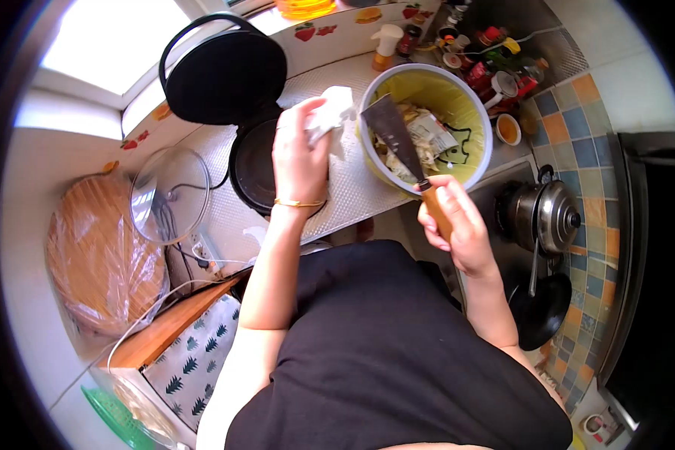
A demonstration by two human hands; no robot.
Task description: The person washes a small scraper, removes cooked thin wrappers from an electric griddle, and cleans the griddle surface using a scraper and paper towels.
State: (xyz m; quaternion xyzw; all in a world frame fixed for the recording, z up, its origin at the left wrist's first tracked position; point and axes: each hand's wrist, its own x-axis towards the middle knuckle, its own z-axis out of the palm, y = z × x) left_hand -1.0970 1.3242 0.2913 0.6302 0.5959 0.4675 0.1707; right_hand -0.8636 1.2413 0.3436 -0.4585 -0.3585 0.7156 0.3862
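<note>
A crumpled white tissue [334, 112] is gripped in my left hand [301, 154], which is over the front part of an open black electric griddle [256, 161]. The griddle's round lid [229, 79] is raised and leans back. My right hand [457, 225] is closed around the wooden handle of a scraper [397, 135] with a broad dark blade. That blade reaches over the near left rim of a trash bin [481, 127] lined with a yellow bag. Scraps and a white printed packet [435, 133] lie inside the bin.
On the left, a plastic-wrapped round wooden board [101, 255] leans beside a clear glass lid [171, 196]. Sauce bottles [487, 71] crowd the back right corner. A steel pot [556, 217] and a black pan [544, 311] are on the right. A spray bottle [386, 46] stands behind the bin.
</note>
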